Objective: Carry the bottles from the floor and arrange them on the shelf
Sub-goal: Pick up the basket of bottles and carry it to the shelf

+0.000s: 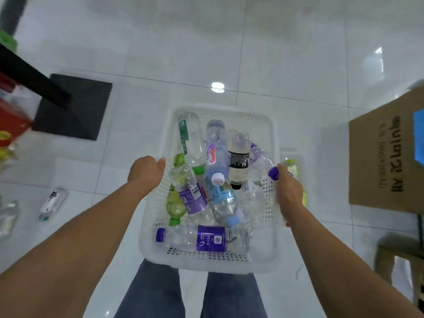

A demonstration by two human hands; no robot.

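The head view looks straight down on a white perforated plastic basket (267,143) piled with loose plastic bottles and held out above the tiled floor (286,65).

The main risk, as I judge it, is the load shifting. The bottles lie crosswise on one another, none upright, so a tilt of the basket could roll them to one side. The purple-capped bottle (263,160) leaning against the right wall already has its cap at rim height and looks likeliest to slip out. The basket's thin walls might also flex under a grip on the long sides alone. Stray bottles on the floor are a tripping hazard, notably the one at lower left (53,203) (another shows yellowish beyond the right rim).

The left hand (146,172) is curled shut over the left rim, thumb on top, gripping the basket. The right hand (289,191) is closed round the right rim, its fingers hidden outside the wall, thumb close by the purple cap; whether it touches the cap I cannot tell.

No shelf is clearly in view, so every bottle is either in the basket or on the floor.
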